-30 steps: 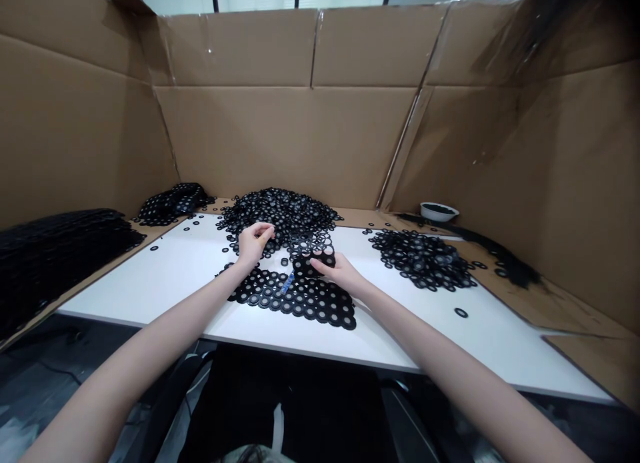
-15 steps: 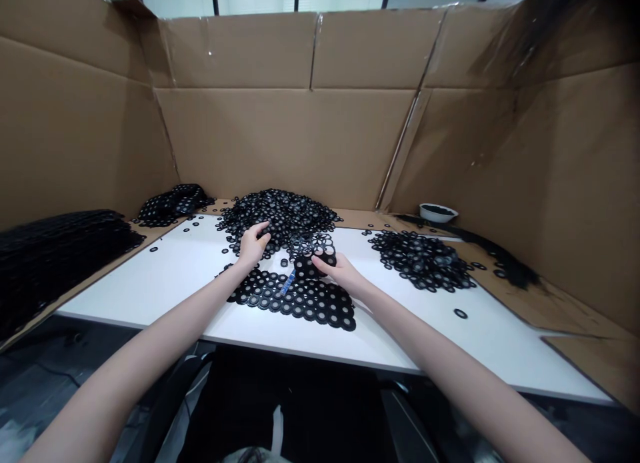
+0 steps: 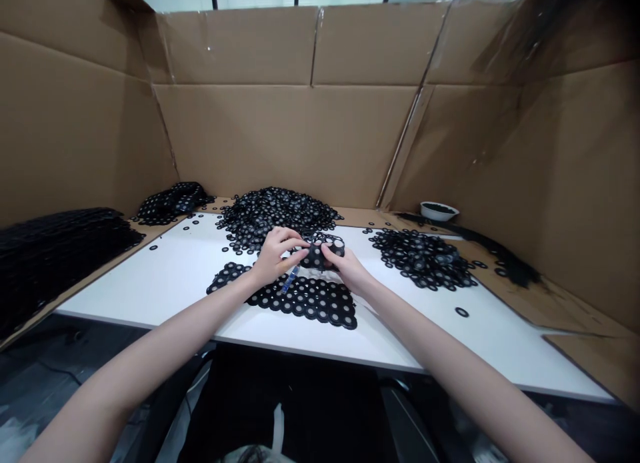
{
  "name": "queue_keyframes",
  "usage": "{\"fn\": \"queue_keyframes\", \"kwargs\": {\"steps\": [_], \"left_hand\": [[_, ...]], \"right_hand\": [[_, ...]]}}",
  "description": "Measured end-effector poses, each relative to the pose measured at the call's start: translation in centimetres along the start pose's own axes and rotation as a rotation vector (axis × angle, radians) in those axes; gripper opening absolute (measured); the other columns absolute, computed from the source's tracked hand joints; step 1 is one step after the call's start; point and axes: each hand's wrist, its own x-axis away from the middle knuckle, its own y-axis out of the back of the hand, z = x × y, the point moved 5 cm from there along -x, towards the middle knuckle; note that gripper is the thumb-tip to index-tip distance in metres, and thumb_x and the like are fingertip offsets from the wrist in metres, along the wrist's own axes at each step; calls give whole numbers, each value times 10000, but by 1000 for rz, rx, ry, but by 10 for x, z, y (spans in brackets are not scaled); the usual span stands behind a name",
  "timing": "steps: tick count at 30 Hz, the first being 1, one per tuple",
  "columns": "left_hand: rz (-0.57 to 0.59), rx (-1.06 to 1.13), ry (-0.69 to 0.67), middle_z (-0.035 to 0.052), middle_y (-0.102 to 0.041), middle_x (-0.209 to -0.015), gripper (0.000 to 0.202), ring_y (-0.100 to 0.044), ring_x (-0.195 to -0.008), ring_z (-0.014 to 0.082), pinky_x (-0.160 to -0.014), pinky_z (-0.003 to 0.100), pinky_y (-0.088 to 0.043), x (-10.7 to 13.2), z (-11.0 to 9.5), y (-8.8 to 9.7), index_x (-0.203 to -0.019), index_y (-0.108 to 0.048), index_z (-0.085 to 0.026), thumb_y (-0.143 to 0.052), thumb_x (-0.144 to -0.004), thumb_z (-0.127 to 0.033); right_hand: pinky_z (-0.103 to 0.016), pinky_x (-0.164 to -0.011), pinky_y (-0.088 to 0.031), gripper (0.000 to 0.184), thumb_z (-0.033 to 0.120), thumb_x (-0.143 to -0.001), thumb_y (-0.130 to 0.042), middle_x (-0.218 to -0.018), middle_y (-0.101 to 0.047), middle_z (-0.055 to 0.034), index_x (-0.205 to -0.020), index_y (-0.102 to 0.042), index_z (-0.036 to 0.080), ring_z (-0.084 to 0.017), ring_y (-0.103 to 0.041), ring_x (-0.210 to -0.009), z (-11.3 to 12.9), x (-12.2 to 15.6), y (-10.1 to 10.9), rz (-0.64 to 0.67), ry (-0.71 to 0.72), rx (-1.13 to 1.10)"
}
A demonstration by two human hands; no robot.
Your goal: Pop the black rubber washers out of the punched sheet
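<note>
Cardboard walls (image 3: 240, 136) enclose a white tabletop (image 3: 150, 283). Near its middle, a person's right hand (image 3: 351, 271) pinches a black patch of linked discs (image 3: 316, 256), thumb on top, above a flat dotted sheet (image 3: 320, 303); whether the two join is unclear. The left hand (image 3: 275, 258) has thumb and fingertips close together at the patch's left edge; whether they grip a ring cannot be told. The patch looks light and floppy, likely to sag; a pinch across several discs near the edge should steady it. A blue strip (image 3: 289, 280) touches the sheet. Beyond lies a large ring heap (image 3: 280, 206); rightward, a smaller pile (image 3: 420, 260) and white bowl (image 3: 439, 216); far left, a dark stack (image 3: 60, 250).
</note>
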Motion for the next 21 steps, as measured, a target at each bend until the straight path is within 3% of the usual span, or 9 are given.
{"fn": "queue_keyframes", "kwargs": {"steps": [6,12,18,21], "left_hand": [[39,19,-48,56,-636,-966,256,-533,-914,176,-857,343,-392,2,1,-3,-1020,-655,-205,-549,-851,-367],[61,67,-18,41,-673,-900,285,-542,-833,165,-804,325,-407,1,1,-3,-1048,-638,-197,-545,-851,-382],[26,93,45,43,-675,-853,297,-555,-793,168,-774,319,-419,1,4,-1,-1023,-646,-188,-574,-825,-399],[15,98,68,40,-663,-814,282,-554,-776,166,-758,314,-427,2,5,0,-969,-649,-182,-582,-816,-409]], "right_hand": [[-248,-597,-381,386,498,-657,-720,-735,-582,12,-868,-634,186,-106,-460,-619,0,5,-4,17,-119,-181],[-253,-612,-398,317,445,-642,-747,-700,-582,11,-792,-626,192,-120,-479,-631,-1,6,0,15,-147,-236],[-340,-795,-475,320,377,-672,-738,-979,-660,-44,-925,-649,202,-200,-592,-891,3,7,-8,177,-72,-284],[-379,-842,-483,383,379,-647,-753,-1051,-657,-57,-971,-641,206,-224,-609,-941,3,8,-10,192,-37,-230]]}}
